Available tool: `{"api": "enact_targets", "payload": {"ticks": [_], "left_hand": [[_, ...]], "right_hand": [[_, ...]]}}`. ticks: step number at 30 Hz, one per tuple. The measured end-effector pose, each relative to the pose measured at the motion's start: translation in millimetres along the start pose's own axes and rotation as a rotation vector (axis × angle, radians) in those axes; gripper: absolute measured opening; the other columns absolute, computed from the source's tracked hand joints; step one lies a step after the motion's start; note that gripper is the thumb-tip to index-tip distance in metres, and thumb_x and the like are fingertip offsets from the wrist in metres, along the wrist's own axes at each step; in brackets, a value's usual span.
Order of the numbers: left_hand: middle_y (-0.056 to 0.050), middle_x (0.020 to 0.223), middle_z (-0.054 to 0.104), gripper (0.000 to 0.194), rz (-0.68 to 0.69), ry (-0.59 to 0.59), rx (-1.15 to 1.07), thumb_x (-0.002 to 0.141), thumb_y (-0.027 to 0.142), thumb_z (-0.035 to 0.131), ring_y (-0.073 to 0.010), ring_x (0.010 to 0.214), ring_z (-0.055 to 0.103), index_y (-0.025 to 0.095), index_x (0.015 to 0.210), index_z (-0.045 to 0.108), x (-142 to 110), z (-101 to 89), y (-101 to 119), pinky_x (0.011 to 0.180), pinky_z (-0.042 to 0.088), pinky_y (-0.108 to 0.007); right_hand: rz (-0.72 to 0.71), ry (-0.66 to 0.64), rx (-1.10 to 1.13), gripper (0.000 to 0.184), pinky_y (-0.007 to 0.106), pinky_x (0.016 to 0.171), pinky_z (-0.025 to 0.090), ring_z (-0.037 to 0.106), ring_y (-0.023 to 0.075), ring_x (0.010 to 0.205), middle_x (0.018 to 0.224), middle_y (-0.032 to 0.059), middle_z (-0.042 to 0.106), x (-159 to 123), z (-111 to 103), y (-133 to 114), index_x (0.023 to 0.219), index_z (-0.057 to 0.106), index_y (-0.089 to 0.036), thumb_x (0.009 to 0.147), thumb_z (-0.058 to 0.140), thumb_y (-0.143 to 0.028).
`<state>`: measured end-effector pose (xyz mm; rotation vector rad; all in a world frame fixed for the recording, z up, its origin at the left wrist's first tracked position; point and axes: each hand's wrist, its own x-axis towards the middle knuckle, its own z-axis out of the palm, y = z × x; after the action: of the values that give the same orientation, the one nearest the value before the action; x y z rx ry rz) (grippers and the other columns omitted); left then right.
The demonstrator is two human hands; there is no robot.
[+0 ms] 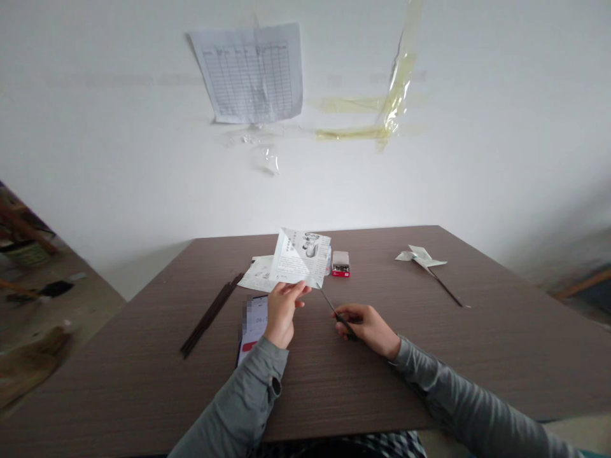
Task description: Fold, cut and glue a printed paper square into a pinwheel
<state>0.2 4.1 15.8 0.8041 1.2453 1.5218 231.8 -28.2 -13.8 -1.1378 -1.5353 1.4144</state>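
My left hand pinches the lower edge of a square of printed paper, held up above the table. The paper carries text and a drawing, with diagonal crease lines across it. In my right hand is a pair of dark-handled scissors, its fingers closed round the handles. The blades point up and left, and their tips meet the paper's lower right corner. Whether the blades are apart cannot be made out. Behind the held square, more printed paper lies on the table, partly covered.
On the brown table, a bundle of thin dark sticks lies left of a phone. A small red box of small metal pieces stands behind the scissors. At right lies a paper pinwheel on a stick. The wall rises behind.
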Motion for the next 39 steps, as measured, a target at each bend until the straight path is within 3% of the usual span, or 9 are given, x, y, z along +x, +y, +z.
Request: {"api": "enact_targets", "payload": {"ticks": [15, 22, 29, 39], "left_hand": [[-0.005, 0.091, 0.094, 0.041, -0.023, -0.031, -0.001, 0.077, 0.025, 0.112, -0.0256, 0.085, 0.095, 0.024, 0.082, 0.072, 0.6, -1.6, 2.3, 0.057, 0.050, -0.022], [-0.004, 0.090, 0.094, 0.034, -0.032, -0.051, -0.008, 0.078, 0.022, 0.105, -0.0245, 0.084, 0.094, 0.025, 0.078, 0.071, 0.2, -1.3, 0.7, 0.055, 0.048, -0.021], [-0.007, 0.096, 0.095, 0.039, -0.011, -0.063, 0.010, 0.075, 0.029, 0.108, -0.0284, 0.092, 0.096, 0.026, 0.080, 0.070, 1.2, -2.6, -2.4, 0.058, 0.050, -0.023], [-0.005, 0.091, 0.093, 0.046, -0.002, -0.071, 0.008, 0.072, 0.032, 0.113, -0.0275, 0.089, 0.096, 0.026, 0.079, 0.068, 1.6, -2.4, -1.9, 0.055, 0.048, -0.021]], "right_hand": [[-0.015, -0.021, 0.004, 0.074, 0.045, 0.081, 0.062, 0.072, 0.0239, 0.074, 0.080, 0.0023, 0.082, 1.3, -3.9, 4.2, 0.111, 0.090, -0.022, 0.076, 0.111, -0.084], [-0.034, 0.002, 0.012, 0.070, 0.044, 0.078, 0.062, 0.072, 0.0238, 0.071, 0.077, 0.0030, 0.082, 1.6, -2.3, 3.1, 0.107, 0.092, -0.023, 0.074, 0.113, -0.082], [-0.043, 0.008, 0.002, 0.070, 0.043, 0.077, 0.062, 0.072, 0.0241, 0.072, 0.076, 0.0021, 0.083, 2.1, -2.4, 2.4, 0.106, 0.093, -0.024, 0.073, 0.113, -0.082], [-0.046, 0.027, -0.026, 0.074, 0.045, 0.076, 0.064, 0.070, 0.0252, 0.070, 0.072, 0.0033, 0.081, 2.5, -1.7, 1.6, 0.104, 0.094, -0.023, 0.070, 0.113, -0.086]]}}
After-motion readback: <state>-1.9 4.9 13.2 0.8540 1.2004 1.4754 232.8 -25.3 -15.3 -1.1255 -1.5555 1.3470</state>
